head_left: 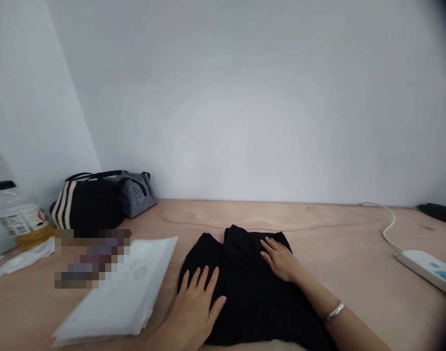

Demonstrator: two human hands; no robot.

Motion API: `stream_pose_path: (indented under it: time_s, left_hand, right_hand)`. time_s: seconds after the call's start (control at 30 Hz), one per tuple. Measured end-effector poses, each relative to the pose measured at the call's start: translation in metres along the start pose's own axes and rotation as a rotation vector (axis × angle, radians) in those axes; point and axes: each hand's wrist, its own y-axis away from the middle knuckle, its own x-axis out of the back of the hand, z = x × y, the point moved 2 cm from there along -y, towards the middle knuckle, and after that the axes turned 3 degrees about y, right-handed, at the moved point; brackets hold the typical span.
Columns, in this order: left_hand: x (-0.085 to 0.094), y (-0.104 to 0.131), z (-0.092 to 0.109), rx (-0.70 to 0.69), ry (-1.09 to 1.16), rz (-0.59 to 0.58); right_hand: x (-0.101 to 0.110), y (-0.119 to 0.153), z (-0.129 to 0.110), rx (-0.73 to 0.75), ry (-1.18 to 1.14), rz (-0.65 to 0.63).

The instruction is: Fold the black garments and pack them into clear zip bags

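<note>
Left hand [197,297]: palm down, fingers spread and unclenched, grasping nothing, resting on the left side of a black cloth [252,297]. Right hand [280,258]: likewise flat and relaxed, on the far right corner of the same cloth, a silver bangle [334,310] at the wrist. Black cloth: directly beneath both hands, its far edge notched into two lobes; right hand nearer that edge, left hand nearer the body; long axis hard to judge, the near right corner passing out of frame. White sheets [124,292]: just left of the cloth, slanting away. Beyond, at left: a black bag [94,204] with pale stripes, a bottle [27,219]. At right: a white power strip [428,268], corded, on the wooden table [369,282]
</note>
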Motion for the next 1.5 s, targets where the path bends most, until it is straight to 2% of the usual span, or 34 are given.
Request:
stream_pose_path:
  time_s: [0.07, 0.13, 0.23, 0.33, 0.47, 0.53, 0.63, 0.73, 0.8, 0.87, 0.93, 1.0, 1.07, 1.13, 1.23, 1.3, 1.4, 1.5]
  left_hand:
    - [0.007, -0.004, 0.003, 0.010, -0.005, -0.007]
    - [0.016, -0.012, 0.012, -0.039, -0.011, 0.038]
    - [0.027, -0.030, 0.036, -0.240, -0.011, 0.142]
    - [0.023, -0.054, 0.059, -0.368, 0.000, 0.153]
    - [0.008, -0.080, 0.066, -0.264, -0.034, 0.134]
    - [0.007, -0.080, 0.058, -0.162, -0.065, 0.186]
    - [0.016, -0.065, 0.031, 0.049, -0.147, 0.252]
    - [0.026, -0.047, -0.002, 0.257, -0.258, 0.191]
    - [0.032, -0.042, -0.017, 0.310, -0.317, 0.170]
    - [0.036, -0.044, -0.022, 0.267, -0.315, 0.207]
    - [0.035, -0.052, -0.018, 0.132, -0.231, 0.237]
    - [0.027, -0.062, -0.014, 0.028, -0.088, 0.162]
    - [0.013, -0.069, -0.013, 0.023, 0.036, 0.027]
    - [0.000, -0.074, -0.017, 0.077, 0.110, -0.077]
    - [-0.004, -0.080, -0.026, 0.102, 0.160, -0.106]
    - [0.003, -0.085, -0.034, 0.107, 0.188, -0.071]
    - [0.019, -0.096, -0.045, 0.130, 0.209, 0.060]
    - [0.026, -0.105, -0.056, 0.158, 0.221, 0.181]
  right_hand:
    - [-0.002, 0.000, -0.001, -0.007, 0.047, -0.017]
    - [-0.001, -0.001, -0.002, -0.012, 0.063, -0.015]
    - [-0.001, -0.001, -0.003, -0.010, 0.071, 0.002]
    - [-0.002, -0.001, -0.002, 0.001, 0.080, 0.014]
    - [-0.002, 0.000, -0.002, 0.013, 0.083, 0.026]
    - [-0.001, 0.001, -0.003, 0.014, 0.082, 0.027]
    - [0.000, 0.001, -0.003, 0.007, 0.081, 0.027]
    - [0.001, 0.000, -0.003, 0.007, 0.073, 0.007]
    - [0.002, -0.001, -0.002, 0.016, 0.058, -0.013]
    - [0.004, -0.002, -0.001, 0.029, 0.042, -0.031]
    - [0.006, -0.004, 0.001, 0.043, 0.031, -0.048]
    - [0.008, -0.005, 0.004, 0.059, 0.022, -0.061]
    - [0.010, -0.006, 0.006, 0.076, 0.028, -0.060]
    - [0.011, -0.007, 0.009, 0.080, 0.069, -0.040]
    - [0.014, -0.011, 0.011, 0.065, 0.142, -0.009]
    - [0.018, -0.015, 0.012, 0.063, 0.175, 0.005]
    - [0.025, -0.020, 0.013, 0.037, 0.242, 0.036]
    - [0.033, -0.024, 0.015, -0.011, 0.306, 0.058]
